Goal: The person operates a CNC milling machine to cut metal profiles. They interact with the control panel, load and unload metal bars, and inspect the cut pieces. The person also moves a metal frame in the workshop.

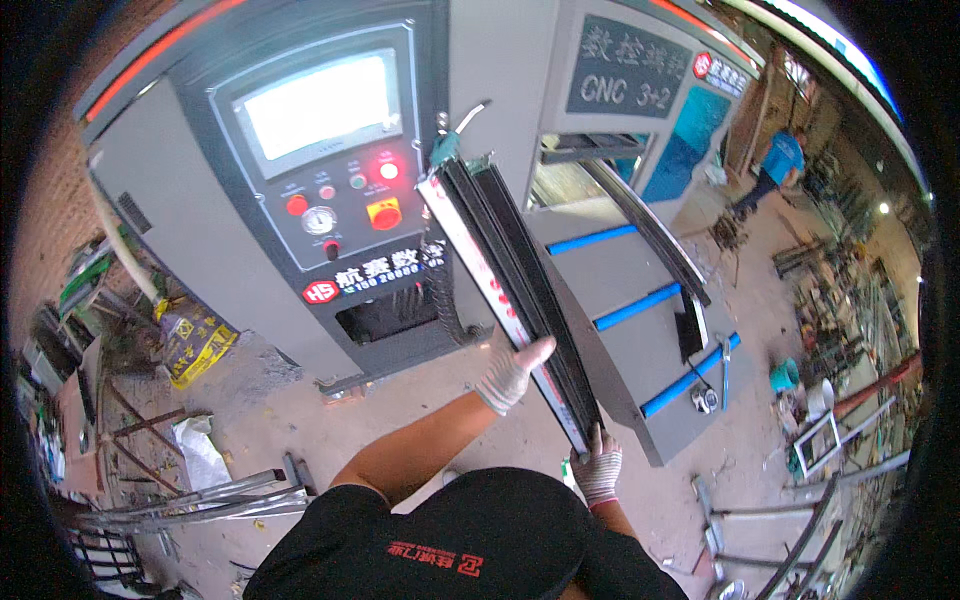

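Observation:
In front of me slants a long black metal profile (540, 305), its left edge faced with white film bearing red marks. It looks like window or door frame stock, with deep grooves along its length. My left hand (508, 378), in a pale knit glove, is closed on its left side, thumb over the top. Near the lower end my right hand (598, 467), gloved alike, grips it, with its fingers partly hidden. The far end of the profile reaches up in front of the machine's control panel (310, 190), beside a small green air gun (444, 148).
To the right, a grey machine table (625, 270) carries blue strips (640, 306), another dark profile (660, 235) and a tape measure (704, 400). A purple-and-yellow sack (198, 345) stands at left. Metal frames and scrap lie along both sides. A person in blue (783, 158) is at far right.

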`<act>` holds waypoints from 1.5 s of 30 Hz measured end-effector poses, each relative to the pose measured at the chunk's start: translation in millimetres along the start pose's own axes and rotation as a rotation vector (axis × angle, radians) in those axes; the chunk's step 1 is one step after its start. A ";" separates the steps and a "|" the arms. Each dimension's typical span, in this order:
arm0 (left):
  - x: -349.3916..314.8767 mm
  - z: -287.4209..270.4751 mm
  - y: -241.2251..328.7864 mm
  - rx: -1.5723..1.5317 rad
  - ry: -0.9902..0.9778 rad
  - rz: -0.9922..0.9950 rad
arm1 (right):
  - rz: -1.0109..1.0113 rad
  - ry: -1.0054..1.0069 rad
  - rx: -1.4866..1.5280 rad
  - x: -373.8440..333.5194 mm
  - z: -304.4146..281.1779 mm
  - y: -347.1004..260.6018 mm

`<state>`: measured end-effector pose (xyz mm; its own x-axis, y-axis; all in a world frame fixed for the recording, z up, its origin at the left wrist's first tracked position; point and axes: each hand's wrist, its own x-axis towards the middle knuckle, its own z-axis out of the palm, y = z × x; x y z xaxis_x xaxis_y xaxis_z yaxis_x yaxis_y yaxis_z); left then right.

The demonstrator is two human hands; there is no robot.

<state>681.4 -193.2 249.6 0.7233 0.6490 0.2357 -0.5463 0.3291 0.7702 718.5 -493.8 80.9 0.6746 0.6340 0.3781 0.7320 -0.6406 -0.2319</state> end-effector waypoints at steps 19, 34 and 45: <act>-44.0 -29.0 110.4 -0.117 -0.285 0.127 | -0.593 -0.011 0.471 33.0 13.8 -31.6; -40.2 -85.0 196.8 -0.095 0.317 0.295 | 0.306 -0.178 1.838 37.4 -76.7 -18.5; -81.5 -206.3 96.3 -0.366 0.521 0.199 | 0.350 0.293 1.992 76.0 -190.6 -37.5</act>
<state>482.7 -72.9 182.3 0.3456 0.9377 -0.0356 -0.8227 0.3210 0.4691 724.3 -504.2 289.2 0.8971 0.4102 0.1645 -0.1914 0.6961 -0.6920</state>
